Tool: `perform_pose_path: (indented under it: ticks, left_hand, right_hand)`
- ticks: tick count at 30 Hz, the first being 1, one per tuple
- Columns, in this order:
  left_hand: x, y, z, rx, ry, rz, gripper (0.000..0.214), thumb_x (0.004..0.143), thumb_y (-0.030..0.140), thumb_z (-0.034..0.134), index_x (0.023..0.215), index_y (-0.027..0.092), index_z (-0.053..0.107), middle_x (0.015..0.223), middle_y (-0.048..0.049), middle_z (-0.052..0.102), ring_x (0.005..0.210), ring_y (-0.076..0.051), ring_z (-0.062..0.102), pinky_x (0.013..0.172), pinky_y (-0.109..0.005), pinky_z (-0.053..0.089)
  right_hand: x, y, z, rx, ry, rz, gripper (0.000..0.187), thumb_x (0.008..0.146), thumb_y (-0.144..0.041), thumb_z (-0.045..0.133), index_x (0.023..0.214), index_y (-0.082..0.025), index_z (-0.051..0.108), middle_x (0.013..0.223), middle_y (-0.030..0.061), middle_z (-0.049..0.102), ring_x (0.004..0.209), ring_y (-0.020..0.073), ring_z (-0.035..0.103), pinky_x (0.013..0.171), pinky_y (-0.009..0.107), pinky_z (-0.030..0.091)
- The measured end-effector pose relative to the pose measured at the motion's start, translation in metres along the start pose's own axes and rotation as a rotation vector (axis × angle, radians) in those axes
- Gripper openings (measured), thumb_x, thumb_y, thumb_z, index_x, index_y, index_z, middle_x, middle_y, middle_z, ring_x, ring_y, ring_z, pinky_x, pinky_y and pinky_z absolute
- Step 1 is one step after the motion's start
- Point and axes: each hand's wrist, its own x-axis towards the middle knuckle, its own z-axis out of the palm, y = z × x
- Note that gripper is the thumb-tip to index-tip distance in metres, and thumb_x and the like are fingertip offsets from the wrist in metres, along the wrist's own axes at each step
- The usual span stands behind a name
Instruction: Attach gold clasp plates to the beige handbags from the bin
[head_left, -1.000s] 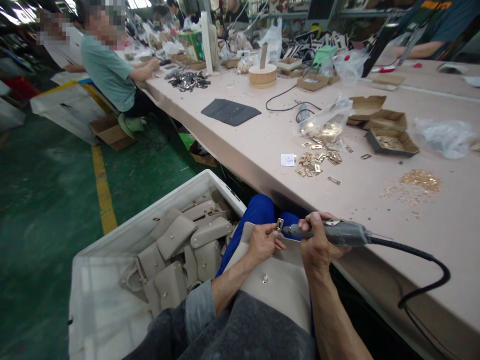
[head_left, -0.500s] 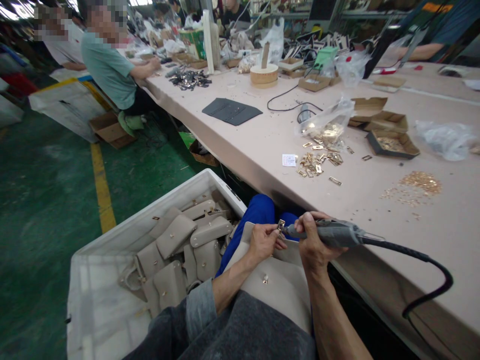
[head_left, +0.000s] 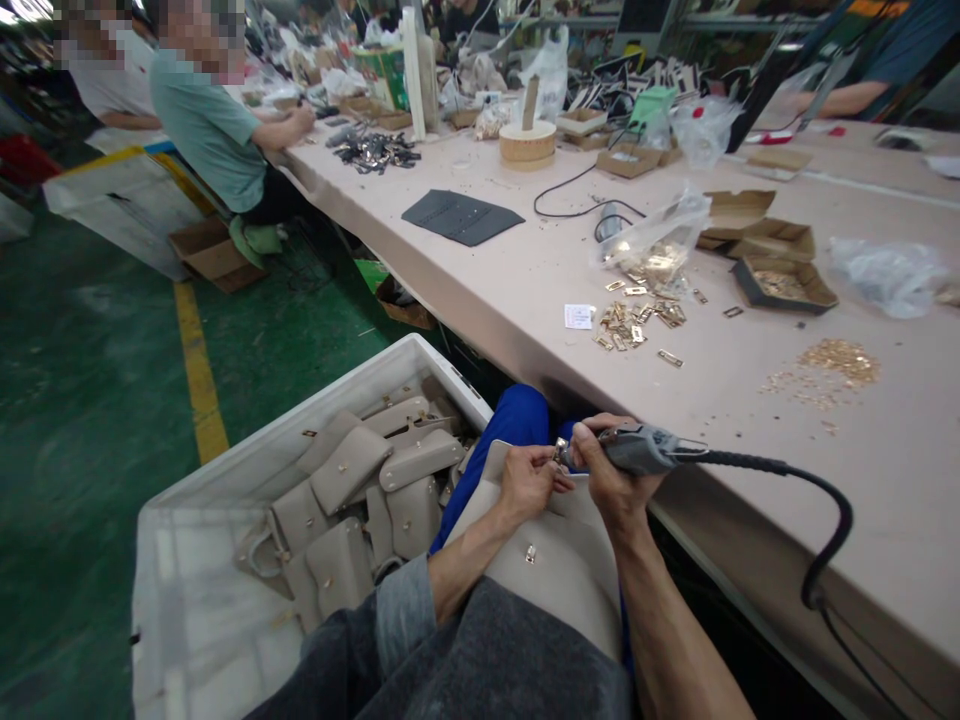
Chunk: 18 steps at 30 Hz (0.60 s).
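Observation:
On my lap lies a beige bag [head_left: 510,540] with a small metal clasp [head_left: 531,553] on its front. My left hand [head_left: 531,482] pinches a small gold metal plate [head_left: 561,447] at the upper edge of the bag's flap. Wrapped around a grey electric screwdriver [head_left: 637,448] is my right hand [head_left: 615,480], holding the tool nearly level with its tip pointing left at the plate. The tip appears to meet the plate, but my fingers hide the exact contact. A thick black cable [head_left: 817,490] curves down from the tool's back end.
A white crate [head_left: 180,500] of beige bags [head_left: 349,465] stands left of my lap. On the table [head_left: 480,310] lie gold plates [head_left: 626,325], tiny gold screws [head_left: 840,362], a small cardboard box [head_left: 784,285] and a dark sheet [head_left: 463,217]. A co-worker [head_left: 206,130] sits far left.
My right hand has brought the screwdriver left and slightly down, closer to the plate. The cable has swung left with it. My left hand has stayed nearly still.

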Motion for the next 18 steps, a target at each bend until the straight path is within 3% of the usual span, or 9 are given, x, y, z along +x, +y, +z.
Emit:
perform_pose_path:
  ticks: [9,14,16,18]
  left_hand:
    - [-0.003,-0.013,-0.002,0.006,0.021,0.007,0.030,0.085,0.036,0.071,0.095,0.009,0.075,0.070,-0.0100,0.075,0.060,-0.024,0.076,0.057,-0.033,0.063]
    - [0.000,-0.016,-0.003,-0.075,0.024,-0.025,0.031,0.083,0.037,0.074,0.095,0.008,0.074,0.076,-0.0112,0.076,0.061,-0.023,0.076,0.055,-0.028,0.061]
    - [0.001,-0.015,-0.003,-0.107,0.022,-0.042,0.035,0.082,0.039,0.077,0.098,0.008,0.074,0.082,-0.0125,0.077,0.062,-0.023,0.077,0.056,-0.028,0.061]
    - [-0.001,-0.011,-0.004,-0.135,0.024,-0.046,0.041,0.080,0.042,0.079,0.101,0.008,0.073,0.086,-0.0138,0.077,0.063,-0.022,0.077,0.057,-0.028,0.061]
  right_hand:
    - [0.005,0.016,0.002,0.028,-0.060,0.061,0.031,0.068,-0.030,0.091,0.083,-0.018,0.067,0.075,0.0000,0.066,0.057,0.0112,0.056,0.051,0.026,0.050]
    - [0.014,0.000,-0.009,0.209,-0.132,0.052,0.024,0.072,-0.026,0.087,0.082,-0.018,0.066,0.069,-0.0015,0.063,0.051,0.0113,0.054,0.051,0.028,0.048]
    - [0.023,-0.016,-0.026,0.382,-0.074,0.037,0.020,0.076,-0.027,0.082,0.083,-0.021,0.064,0.065,-0.0041,0.058,0.047,0.0097,0.048,0.051,0.028,0.046]
    - [0.034,-0.032,-0.042,0.471,0.061,0.045,0.021,0.077,-0.029,0.080,0.082,-0.021,0.061,0.065,-0.0057,0.054,0.046,0.0072,0.043,0.050,0.026,0.045]
